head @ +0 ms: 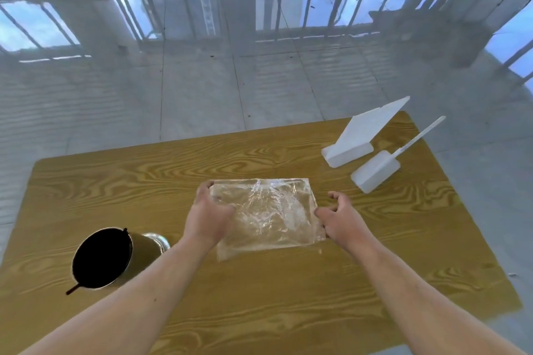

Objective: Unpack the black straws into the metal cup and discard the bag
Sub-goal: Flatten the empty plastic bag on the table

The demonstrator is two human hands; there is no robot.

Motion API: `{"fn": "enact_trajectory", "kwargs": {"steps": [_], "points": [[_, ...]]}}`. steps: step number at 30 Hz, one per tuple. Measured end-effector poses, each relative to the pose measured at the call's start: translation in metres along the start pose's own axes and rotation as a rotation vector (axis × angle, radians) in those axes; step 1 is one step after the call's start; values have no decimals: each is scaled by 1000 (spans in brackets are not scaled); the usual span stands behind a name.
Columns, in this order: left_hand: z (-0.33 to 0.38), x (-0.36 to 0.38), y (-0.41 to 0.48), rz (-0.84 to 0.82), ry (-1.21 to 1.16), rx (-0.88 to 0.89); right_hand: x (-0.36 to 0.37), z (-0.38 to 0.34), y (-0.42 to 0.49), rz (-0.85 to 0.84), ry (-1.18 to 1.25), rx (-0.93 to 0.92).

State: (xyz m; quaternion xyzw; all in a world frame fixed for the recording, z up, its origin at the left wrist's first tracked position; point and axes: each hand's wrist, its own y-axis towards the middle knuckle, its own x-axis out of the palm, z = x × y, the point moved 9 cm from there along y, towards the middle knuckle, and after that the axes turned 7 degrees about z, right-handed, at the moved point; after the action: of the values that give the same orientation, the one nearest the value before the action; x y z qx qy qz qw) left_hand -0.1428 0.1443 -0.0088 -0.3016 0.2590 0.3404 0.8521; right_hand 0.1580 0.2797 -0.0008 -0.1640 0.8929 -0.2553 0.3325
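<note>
A clear, crinkled plastic bag (268, 210) sits between my hands over the middle of the wooden table (288, 297), and it looks empty. My left hand (206, 210) grips the bag's left edge with fingers curled over it. My right hand (341, 217) pinches the right edge near the lower corner. At the near left stands the metal cup (141, 249), its mouth filled with black straws (99, 259). One straw end pokes out past the rim at the lower left.
Two white plastic pieces lie at the table's far right: an angled stand-like piece (363, 135) and a flat scoop with a long handle (377, 170). Pale floor tiles surround the table, with window bars reflected in them.
</note>
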Motion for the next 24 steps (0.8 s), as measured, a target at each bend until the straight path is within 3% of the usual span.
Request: {"fn": "enact_trajectory", "kwargs": {"steps": [6,11,17,24], "points": [[-27,20,-2,-74,244,-36,28,14,7,-52,-207,-61],[-14,35,-2,-53,557,273,54,-14,3,45,-544,-456],[9,69,-1,-26,613,517,100,-45,12,16,-693,-715],[-15,110,8,-92,690,557,137,-27,41,-50,-867,-761]]}}
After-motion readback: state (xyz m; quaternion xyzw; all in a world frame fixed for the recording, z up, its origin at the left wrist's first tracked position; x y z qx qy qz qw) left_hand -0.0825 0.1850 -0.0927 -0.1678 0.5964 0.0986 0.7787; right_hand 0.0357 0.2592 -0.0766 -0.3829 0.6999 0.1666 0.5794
